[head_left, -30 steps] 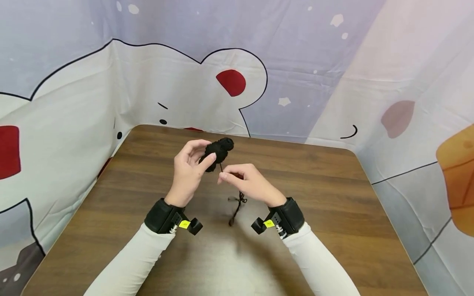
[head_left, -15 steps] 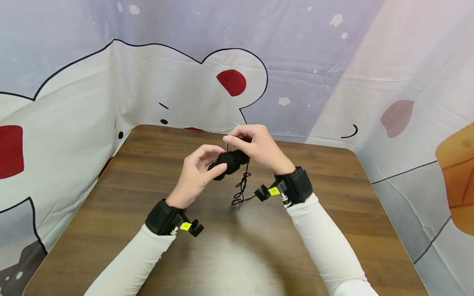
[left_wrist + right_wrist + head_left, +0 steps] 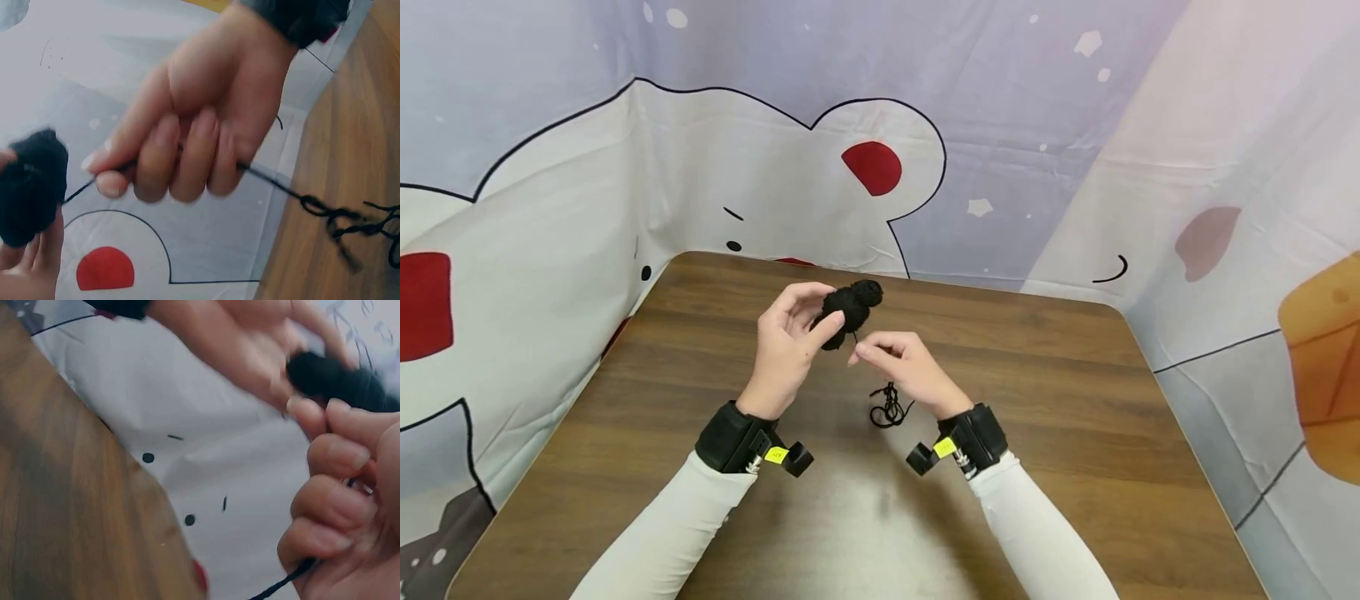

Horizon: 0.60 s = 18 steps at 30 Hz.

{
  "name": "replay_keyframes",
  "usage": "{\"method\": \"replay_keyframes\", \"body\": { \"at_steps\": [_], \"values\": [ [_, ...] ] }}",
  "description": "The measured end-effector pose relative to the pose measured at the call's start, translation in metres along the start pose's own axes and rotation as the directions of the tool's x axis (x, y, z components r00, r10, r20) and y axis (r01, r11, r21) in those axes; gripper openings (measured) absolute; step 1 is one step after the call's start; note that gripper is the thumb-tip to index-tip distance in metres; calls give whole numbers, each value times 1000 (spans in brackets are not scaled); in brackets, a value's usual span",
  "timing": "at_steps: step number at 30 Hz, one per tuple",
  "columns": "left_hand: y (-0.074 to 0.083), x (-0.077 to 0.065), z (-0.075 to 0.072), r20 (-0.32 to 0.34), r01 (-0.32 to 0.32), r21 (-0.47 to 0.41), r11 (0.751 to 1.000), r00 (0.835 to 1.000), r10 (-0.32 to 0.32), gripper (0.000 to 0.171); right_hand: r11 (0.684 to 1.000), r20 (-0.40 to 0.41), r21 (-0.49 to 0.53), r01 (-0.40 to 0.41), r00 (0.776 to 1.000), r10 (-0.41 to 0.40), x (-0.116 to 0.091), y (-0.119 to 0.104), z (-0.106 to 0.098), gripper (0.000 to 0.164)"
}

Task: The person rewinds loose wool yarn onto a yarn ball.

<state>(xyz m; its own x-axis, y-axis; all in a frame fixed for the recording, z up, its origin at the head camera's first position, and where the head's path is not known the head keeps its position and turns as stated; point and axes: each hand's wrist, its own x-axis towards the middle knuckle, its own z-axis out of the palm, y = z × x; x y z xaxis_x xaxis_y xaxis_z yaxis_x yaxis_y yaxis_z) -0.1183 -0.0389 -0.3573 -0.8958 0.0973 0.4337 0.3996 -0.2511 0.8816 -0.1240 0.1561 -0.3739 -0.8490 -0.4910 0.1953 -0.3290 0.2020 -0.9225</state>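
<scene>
A lumpy bundle of black yarn (image 3: 854,303) is held above the table in my left hand (image 3: 781,343), between thumb and fingers, with its rounded end pointing up and right. Just below and to the right of it, my right hand (image 3: 908,367) pinches a strand of the yarn between thumb and forefinger. The left wrist view shows this strand (image 3: 275,181) running from the bundle through the curled fingers of the right hand. Beyond them it continues into a loose, looped tail. In the right wrist view the bundle (image 3: 350,384) is blurred, close to the right fingertips.
The slack tail of yarn (image 3: 891,408) hangs in tangled loops below the right hand, over the wooden table (image 3: 1075,467). A printed cloth (image 3: 760,167) with cartoon shapes stands along the table's back and sides. Each wrist wears a black band with a small camera.
The right hand went up over the yarn bundle, then came back down to its lower right, still pinching the strand. The left hand tilted the bundle down and then up again.
</scene>
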Motion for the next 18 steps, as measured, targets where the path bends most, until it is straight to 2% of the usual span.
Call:
{"method": "replay_keyframes", "body": {
  "at_steps": [4, 8, 10, 13, 15, 18],
  "values": [
    [-3, 0, -2, -58, 17, 56, 998, 998, -14, 38, 986, 40, -158, 59, 998, -53, -7, -26, 5, 21],
    [-5, 0, -1, -42, 38, 109, 993, 999, -33, 37, 953, 39, -273, 130, 991, -124, -4, -60, -4, 20],
    [-6, -1, 0, -7, 43, 126, 991, 999, -42, 36, 944, 15, -290, 159, 987, -162, 0, -74, -12, 19],
    [-5, -3, 2, 84, 42, 113, 993, 995, -52, 36, 940, -33, -290, 179, 980, -196, 8, -88, -25, 19],
    [-3, -5, 3, 157, 34, 90, 995, 986, -48, 35, 946, -60, -278, 168, 980, -192, 14, -90, -34, 19],
    [0, -7, 4, 238, 22, 42, 999, 971, -31, 36, 962, -80, -233, 139, 984, -162, 25, -79, -44, 19]
  ]
}}
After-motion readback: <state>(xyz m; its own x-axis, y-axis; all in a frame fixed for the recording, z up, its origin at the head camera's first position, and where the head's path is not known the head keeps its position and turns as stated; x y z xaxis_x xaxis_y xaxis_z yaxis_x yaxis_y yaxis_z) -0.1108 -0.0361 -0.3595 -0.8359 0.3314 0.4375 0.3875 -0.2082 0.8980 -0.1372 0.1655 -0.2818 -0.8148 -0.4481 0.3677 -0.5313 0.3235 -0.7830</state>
